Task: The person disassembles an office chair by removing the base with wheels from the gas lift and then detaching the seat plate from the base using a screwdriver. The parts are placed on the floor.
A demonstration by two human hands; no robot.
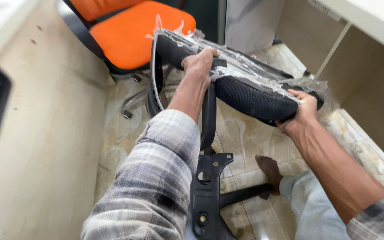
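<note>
Black seat cushion [245,95] gripped between both hands.

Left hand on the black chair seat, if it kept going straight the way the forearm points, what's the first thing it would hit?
Probably the orange chair. The left hand grips the plastic-wrapped black seat, its forearm aimed up and away. Beyond the seat, the orange cushion lies nearest that line, though depth is hard to judge.
</note>
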